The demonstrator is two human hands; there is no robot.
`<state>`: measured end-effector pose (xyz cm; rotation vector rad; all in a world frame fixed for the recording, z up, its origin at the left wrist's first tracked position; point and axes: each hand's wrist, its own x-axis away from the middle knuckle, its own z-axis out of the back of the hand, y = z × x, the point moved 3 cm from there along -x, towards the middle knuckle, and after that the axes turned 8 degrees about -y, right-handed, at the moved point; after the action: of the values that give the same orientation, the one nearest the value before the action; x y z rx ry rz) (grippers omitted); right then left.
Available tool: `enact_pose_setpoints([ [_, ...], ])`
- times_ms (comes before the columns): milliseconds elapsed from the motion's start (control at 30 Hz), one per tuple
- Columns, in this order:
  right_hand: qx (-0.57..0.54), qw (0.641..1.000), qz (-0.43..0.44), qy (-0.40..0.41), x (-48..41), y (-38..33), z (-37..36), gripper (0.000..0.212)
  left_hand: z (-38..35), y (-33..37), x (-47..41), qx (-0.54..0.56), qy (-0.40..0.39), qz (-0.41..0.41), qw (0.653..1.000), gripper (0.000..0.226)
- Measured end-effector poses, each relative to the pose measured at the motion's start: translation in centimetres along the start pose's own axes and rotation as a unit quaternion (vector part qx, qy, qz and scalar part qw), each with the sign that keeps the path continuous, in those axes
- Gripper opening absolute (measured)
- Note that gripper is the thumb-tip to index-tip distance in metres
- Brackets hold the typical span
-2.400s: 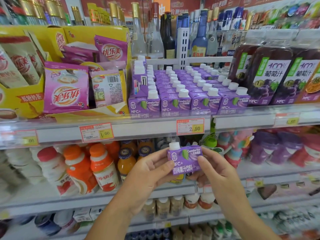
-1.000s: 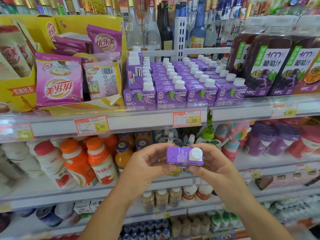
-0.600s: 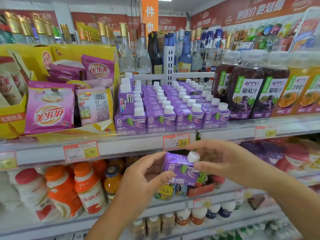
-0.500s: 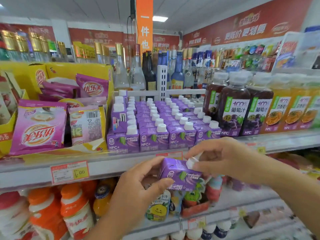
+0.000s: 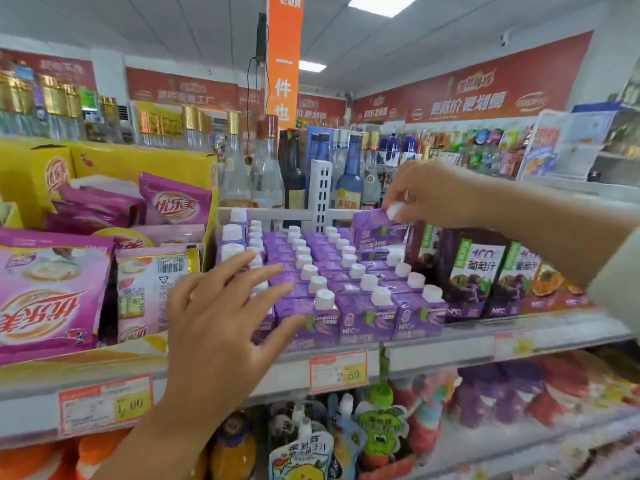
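Carton point(image 5: 375, 232), purple, tilted, pinched at its white cap by right hand point(image 5: 433, 192), at 1 o'clock of the shelved cartons point(image 5: 346, 282), over their back row. Left hand point(image 5: 221, 323) at 8 o'clock, fingers spread and loose, grasping nothing, over the front-left ones. Juice bottles point(image 5: 478, 271) at 3 o'clock.

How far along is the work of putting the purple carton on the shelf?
Done: the carton is up at the shelf, tilted above the back rows. In hand: the right grip pinches it by the cap; the left grip is open near the front row. Left: set it down and let go.
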<state>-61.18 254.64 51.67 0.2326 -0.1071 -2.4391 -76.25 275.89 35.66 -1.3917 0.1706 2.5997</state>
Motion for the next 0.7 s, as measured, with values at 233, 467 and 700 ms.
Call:
enact_pose_setpoints([
  [233, 0.094, 0.989, -0.047, -0.104, -5.3, 1.6, -2.8, 0.03, -0.8, -0.6, 0.4, 0.002, -0.007, -0.027, 1.0, 0.028],
  [467, 0.104, 0.98, -0.056, -0.16, -7.1, 1.6, -4.3, 0.033, -0.9, -0.7, 0.2, 0.016, -0.014, -0.028, 0.999, 0.025],
  [700, 0.12, 0.965, -0.059, -0.228, -8.5, 1.5, -5.4, 0.024, -0.8, -0.8, 0.4, 0.016, -0.013, -0.029, 0.999, 0.024],
])
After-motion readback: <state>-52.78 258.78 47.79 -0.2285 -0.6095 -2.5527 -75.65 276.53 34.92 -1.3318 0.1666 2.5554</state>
